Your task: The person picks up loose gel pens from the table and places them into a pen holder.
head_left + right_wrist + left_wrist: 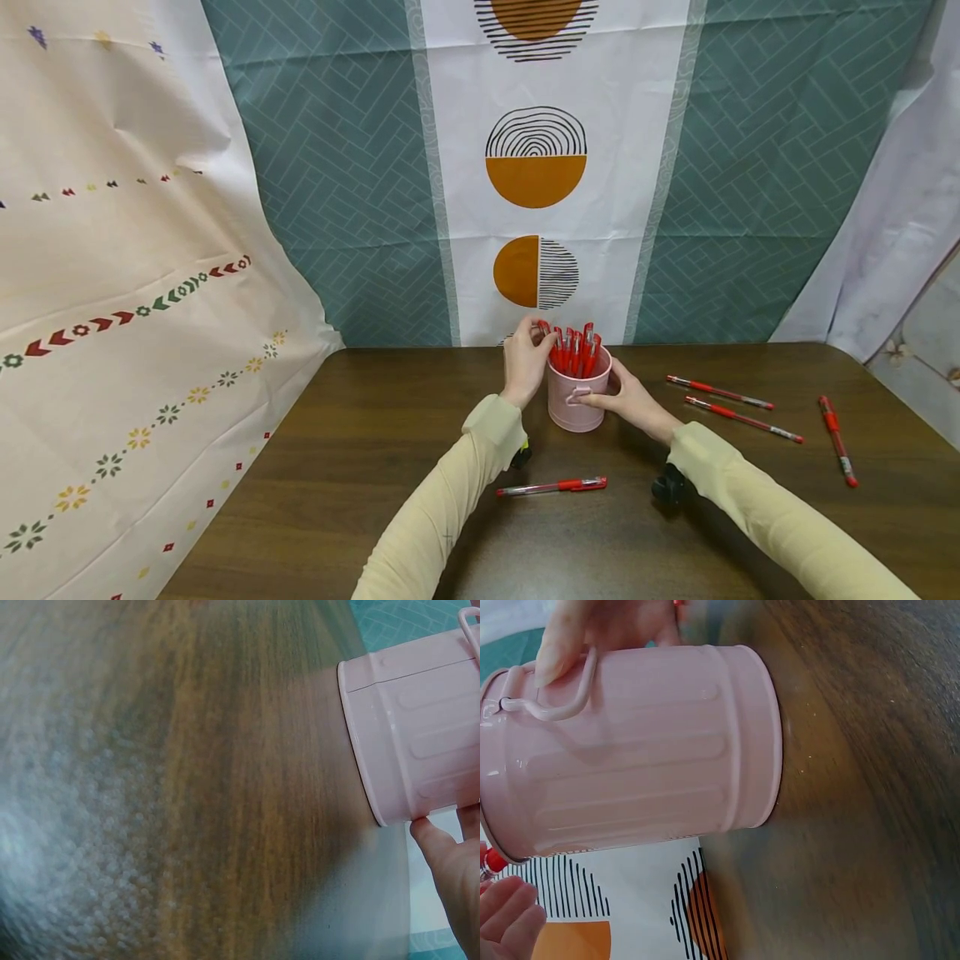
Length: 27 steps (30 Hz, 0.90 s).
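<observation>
A pink metal bucket (576,408) with small side handles stands on the table, several red gel pens (576,354) upright inside it. At its left rim my left hand (525,358) pinches a red pen (543,326), whose lower part is hidden by the hand and rim. In the left wrist view, the fingertips (514,915) are close to a red pen end beside the rim. My right hand (630,404) grips the bucket from the right, its thumb at the handle (562,709). In the right wrist view, a digit (427,829) of that hand touches the bucket's lower side.
One red pen (551,487) lies in front of the bucket, between my forearms. To the right are two roughly parallel red pens (720,391) and another red pen (837,442) near the table's right side. A patterned curtain (352,183) hangs behind the brown table (360,467).
</observation>
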Each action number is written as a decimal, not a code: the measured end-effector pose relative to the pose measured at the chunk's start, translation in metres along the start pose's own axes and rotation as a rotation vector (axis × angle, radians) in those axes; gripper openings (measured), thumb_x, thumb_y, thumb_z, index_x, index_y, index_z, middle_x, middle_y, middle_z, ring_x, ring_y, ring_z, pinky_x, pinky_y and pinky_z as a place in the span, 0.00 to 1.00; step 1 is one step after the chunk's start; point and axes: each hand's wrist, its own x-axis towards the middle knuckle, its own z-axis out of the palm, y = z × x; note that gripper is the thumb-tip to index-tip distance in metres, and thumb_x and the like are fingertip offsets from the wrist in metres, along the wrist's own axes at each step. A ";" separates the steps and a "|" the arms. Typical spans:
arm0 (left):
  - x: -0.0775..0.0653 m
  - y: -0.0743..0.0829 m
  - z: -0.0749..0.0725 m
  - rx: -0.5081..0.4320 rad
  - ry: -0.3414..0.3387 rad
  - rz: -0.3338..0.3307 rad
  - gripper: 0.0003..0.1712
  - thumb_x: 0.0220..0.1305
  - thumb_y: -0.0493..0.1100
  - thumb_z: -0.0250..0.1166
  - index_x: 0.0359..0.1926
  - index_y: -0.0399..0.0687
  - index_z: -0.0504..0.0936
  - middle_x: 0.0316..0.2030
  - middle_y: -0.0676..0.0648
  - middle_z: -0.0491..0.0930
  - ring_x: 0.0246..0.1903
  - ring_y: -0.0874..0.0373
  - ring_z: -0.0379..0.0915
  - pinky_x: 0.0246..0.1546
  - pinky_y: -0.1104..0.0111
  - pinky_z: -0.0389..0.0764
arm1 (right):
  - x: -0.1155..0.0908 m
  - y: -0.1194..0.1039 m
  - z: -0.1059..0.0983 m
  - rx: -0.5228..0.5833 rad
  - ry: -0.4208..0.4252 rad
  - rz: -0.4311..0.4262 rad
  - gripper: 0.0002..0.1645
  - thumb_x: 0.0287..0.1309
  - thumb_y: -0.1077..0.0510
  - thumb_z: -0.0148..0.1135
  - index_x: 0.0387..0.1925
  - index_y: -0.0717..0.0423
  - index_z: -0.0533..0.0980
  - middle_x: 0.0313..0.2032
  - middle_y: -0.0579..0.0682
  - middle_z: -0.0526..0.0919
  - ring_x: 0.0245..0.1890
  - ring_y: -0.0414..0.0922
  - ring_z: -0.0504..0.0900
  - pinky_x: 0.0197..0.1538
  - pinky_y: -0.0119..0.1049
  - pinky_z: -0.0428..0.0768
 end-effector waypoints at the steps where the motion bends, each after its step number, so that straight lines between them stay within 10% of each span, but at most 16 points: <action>1: 0.000 0.000 0.000 0.017 0.000 -0.003 0.09 0.56 0.37 0.65 0.38 0.39 0.76 0.33 0.45 0.82 0.34 0.59 0.78 0.34 0.72 0.76 | -0.002 -0.004 0.000 0.001 -0.004 0.001 0.54 0.49 0.50 0.66 0.69 0.50 0.44 0.63 0.58 0.57 0.62 0.57 0.55 0.55 0.55 0.60; 14: -0.009 -0.002 -0.001 0.233 -0.020 -0.026 0.12 0.50 0.44 0.70 0.33 0.43 0.79 0.26 0.50 0.81 0.26 0.60 0.75 0.26 0.70 0.74 | -0.012 -0.027 0.003 0.031 -0.026 0.005 0.52 0.50 0.54 0.66 0.69 0.54 0.44 0.63 0.61 0.56 0.61 0.58 0.55 0.55 0.54 0.60; 27: -0.006 -0.002 -0.001 0.236 -0.051 -0.083 0.17 0.51 0.48 0.69 0.38 0.43 0.80 0.29 0.50 0.81 0.30 0.59 0.76 0.30 0.70 0.76 | -0.011 -0.029 0.003 0.003 -0.016 0.015 0.53 0.50 0.53 0.66 0.69 0.55 0.43 0.63 0.61 0.55 0.62 0.58 0.54 0.56 0.55 0.59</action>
